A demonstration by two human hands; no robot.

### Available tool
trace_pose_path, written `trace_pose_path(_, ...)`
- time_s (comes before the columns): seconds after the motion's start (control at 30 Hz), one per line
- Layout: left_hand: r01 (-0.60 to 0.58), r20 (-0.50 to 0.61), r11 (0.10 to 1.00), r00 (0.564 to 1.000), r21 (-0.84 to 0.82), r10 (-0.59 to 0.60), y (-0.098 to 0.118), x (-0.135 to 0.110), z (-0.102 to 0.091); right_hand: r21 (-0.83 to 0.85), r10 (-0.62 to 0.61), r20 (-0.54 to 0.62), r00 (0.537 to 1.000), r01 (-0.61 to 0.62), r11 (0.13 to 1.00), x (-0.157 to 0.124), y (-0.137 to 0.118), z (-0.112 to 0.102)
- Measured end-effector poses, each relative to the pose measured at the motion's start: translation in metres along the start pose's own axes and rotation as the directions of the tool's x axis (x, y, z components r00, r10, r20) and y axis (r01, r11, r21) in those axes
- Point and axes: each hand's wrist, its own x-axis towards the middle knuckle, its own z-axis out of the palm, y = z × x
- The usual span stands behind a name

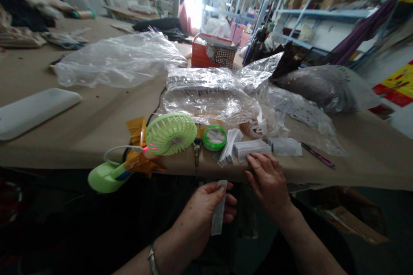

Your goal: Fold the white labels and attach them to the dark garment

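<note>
Strip of pale material (218, 212) was what you had pinched between the thumb and fingers of your left hand (200, 206), out in front of the worktop's (106, 137) near edge, hanging slightly tilted with its lower end loose. You had a metal band (152, 260) on that wrist, btw. Your right hand (270, 182) reached over the same edge, thumb apart from loosely spread fingers, fingertips on the middle stack of printed slips (253, 149).

You had two more piles right next to that one: a fanned-out stack (230, 147) to its left and a shorter stack (285, 147) to its right, all lined up near the near edge. Further right, a thin dark tool (318, 155) lay at an angle, too blurry to name. Left of the slips you had a round green tub (214, 137) with whitish stuff inside, then a pointed metal tool (197, 152), then a lime-green fan (171, 134) with brown tape (142, 164) around its handle, its base (106, 178) poking out past the near edge.

Behind all that, crumpled clear plastic (213, 90) sprawled across the middle of your worktop, with a red box (200, 55) toward the far edge.
</note>
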Motion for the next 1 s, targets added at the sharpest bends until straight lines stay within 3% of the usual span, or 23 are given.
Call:
trace_pose_path(0.2,0.009,0.020,1.000,1.000,0.007,-0.009,-0.003,0.001,-0.002,0.018,-0.035,-0.118,0.992,0.038,0.999,-0.004,0.007,0.012)
trace_pose_path(0.43,0.057,0.018,0.998,0.998,0.002,-0.057,0.006,0.000,-0.001,0.284,0.044,-0.245,0.969,0.028,0.958,-0.005,0.002,0.001)
trace_pose_path(0.5,0.065,0.072,0.997,0.996,-0.050,-0.061,0.008,-0.001,0.000,0.400,0.002,-0.218,0.976,0.087,0.912,-0.008,-0.013,-0.005)
trace_pose_path(0.57,0.063,0.154,0.991,0.987,-0.122,-0.044,0.010,-0.002,0.001,0.492,-0.114,-0.159,0.981,0.179,0.852,-0.011,-0.029,-0.008)
trace_pose_path(0.67,0.054,0.223,0.976,0.975,-0.210,-0.006,0.010,-0.004,0.001,0.533,-0.263,-0.090,0.961,0.269,0.802,-0.016,-0.049,-0.006)
trace_pose_path(1.0,0.062,0.254,0.977,0.967,-0.202,-0.008,0.009,-0.011,-0.001,0.529,-0.344,-0.042,0.938,0.313,0.789,-0.021,-0.052,-0.004)
